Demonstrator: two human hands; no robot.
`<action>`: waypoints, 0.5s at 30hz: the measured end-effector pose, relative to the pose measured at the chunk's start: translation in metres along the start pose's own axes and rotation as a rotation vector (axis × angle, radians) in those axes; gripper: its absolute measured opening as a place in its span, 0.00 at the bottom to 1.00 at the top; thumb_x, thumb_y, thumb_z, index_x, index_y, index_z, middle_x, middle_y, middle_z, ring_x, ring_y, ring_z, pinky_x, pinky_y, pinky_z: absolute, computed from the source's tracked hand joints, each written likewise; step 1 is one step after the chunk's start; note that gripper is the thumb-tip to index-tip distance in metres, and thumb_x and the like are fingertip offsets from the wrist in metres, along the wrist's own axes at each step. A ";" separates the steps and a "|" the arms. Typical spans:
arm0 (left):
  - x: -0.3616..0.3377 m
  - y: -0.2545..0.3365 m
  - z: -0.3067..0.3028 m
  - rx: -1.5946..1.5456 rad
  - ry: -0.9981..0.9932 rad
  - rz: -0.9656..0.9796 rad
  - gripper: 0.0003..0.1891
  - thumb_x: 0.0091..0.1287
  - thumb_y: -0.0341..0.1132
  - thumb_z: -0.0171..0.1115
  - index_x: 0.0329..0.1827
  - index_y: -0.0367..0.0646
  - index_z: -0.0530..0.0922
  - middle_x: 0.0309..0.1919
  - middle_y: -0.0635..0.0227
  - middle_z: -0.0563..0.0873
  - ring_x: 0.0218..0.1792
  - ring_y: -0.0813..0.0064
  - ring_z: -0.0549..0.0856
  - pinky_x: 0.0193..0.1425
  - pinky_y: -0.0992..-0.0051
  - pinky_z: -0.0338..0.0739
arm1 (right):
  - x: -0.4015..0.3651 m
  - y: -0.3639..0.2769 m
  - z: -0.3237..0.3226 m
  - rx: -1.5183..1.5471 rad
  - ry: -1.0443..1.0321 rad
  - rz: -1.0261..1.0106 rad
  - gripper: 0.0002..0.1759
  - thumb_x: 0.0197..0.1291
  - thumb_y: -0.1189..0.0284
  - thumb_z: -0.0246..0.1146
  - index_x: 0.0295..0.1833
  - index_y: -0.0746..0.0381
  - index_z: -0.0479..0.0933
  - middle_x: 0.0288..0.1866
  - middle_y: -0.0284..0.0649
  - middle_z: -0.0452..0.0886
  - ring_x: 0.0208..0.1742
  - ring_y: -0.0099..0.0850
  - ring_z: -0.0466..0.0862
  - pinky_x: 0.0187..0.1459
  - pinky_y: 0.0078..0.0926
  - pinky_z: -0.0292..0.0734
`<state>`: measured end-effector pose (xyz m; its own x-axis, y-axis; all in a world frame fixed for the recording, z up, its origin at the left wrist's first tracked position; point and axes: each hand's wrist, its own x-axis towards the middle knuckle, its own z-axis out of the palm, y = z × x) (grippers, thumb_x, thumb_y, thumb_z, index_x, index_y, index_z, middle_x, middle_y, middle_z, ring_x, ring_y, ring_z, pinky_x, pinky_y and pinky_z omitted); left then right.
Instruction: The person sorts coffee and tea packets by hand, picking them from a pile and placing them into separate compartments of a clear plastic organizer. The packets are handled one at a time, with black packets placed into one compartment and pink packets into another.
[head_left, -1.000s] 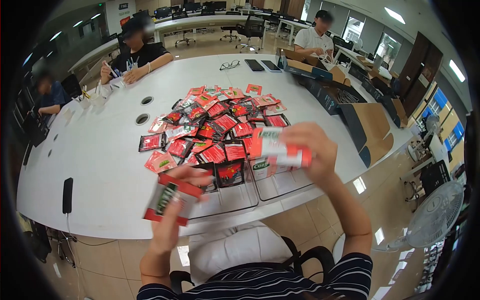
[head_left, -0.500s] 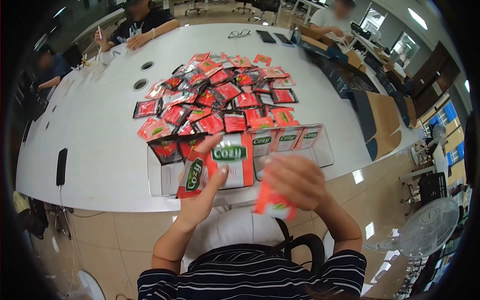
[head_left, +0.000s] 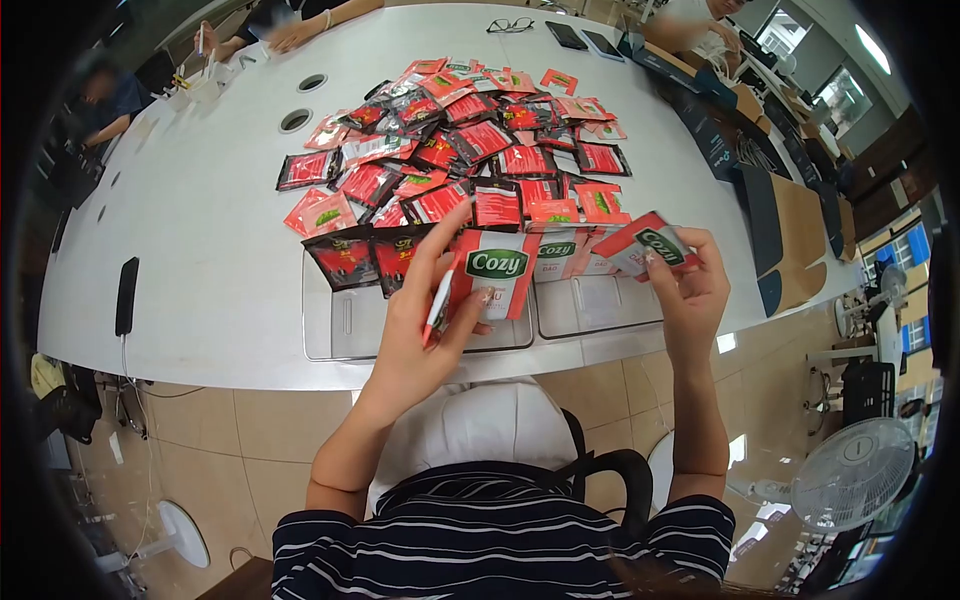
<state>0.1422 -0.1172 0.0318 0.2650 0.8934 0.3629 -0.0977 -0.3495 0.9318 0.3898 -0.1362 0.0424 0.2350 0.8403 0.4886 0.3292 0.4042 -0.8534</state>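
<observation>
My left hand [head_left: 420, 310] is closed around red-and-white Cozy sachets [head_left: 497, 272], one facing me and another nearly edge-on, above the left clear plastic bin [head_left: 345, 352]. Dark red-and-black sachets [head_left: 345, 262] stand along the back of that bin. In my right hand [head_left: 695, 295], a tilted Cozy sachet [head_left: 640, 243] is pinched between thumb and fingers, over the right end of the right clear bin [head_left: 590, 322]. More Cozy sachets [head_left: 556, 262] stand upright at that bin's back, partly hidden by the held one.
Behind the bins spreads a heap of mixed sachets [head_left: 470, 140] on the white table [head_left: 200, 230]. Opened cardboard boxes [head_left: 790, 240] line the right edge. Glasses [head_left: 510, 25] and two phones [head_left: 566, 36] lie at the far side. Other people sit around the table.
My right hand has risen from in front of the table edge to above the right bin, bringing its sachet with it. My left hand has shifted slightly right and up, still gripping its sachets.
</observation>
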 end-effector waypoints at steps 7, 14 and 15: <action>0.000 0.001 -0.001 -0.202 0.062 -0.130 0.39 0.63 0.19 0.54 0.75 0.48 0.49 0.66 0.61 0.65 0.53 0.76 0.79 0.37 0.81 0.84 | 0.013 -0.005 0.014 -0.551 -0.378 -0.212 0.07 0.46 0.79 0.67 0.33 0.61 0.78 0.36 0.33 0.79 0.37 0.33 0.75 0.40 0.27 0.70; 0.003 -0.002 -0.002 -0.105 -0.004 -0.137 0.40 0.63 0.16 0.52 0.76 0.49 0.46 0.67 0.61 0.63 0.56 0.73 0.78 0.41 0.80 0.85 | 0.020 -0.002 0.026 -0.764 -0.480 -0.368 0.11 0.43 0.76 0.70 0.32 0.60 0.75 0.34 0.33 0.73 0.41 0.34 0.73 0.38 0.32 0.69; 0.003 -0.002 -0.001 -0.093 -0.013 -0.128 0.40 0.64 0.16 0.51 0.76 0.49 0.46 0.67 0.61 0.63 0.57 0.73 0.77 0.42 0.79 0.85 | 0.020 0.000 0.027 -0.800 -0.478 -0.390 0.12 0.42 0.76 0.70 0.32 0.60 0.74 0.35 0.33 0.73 0.41 0.34 0.73 0.38 0.32 0.69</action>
<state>0.1418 -0.1135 0.0309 0.2930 0.9252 0.2413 -0.1502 -0.2047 0.9672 0.3697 -0.1093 0.0477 -0.3533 0.8288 0.4339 0.8626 0.4681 -0.1918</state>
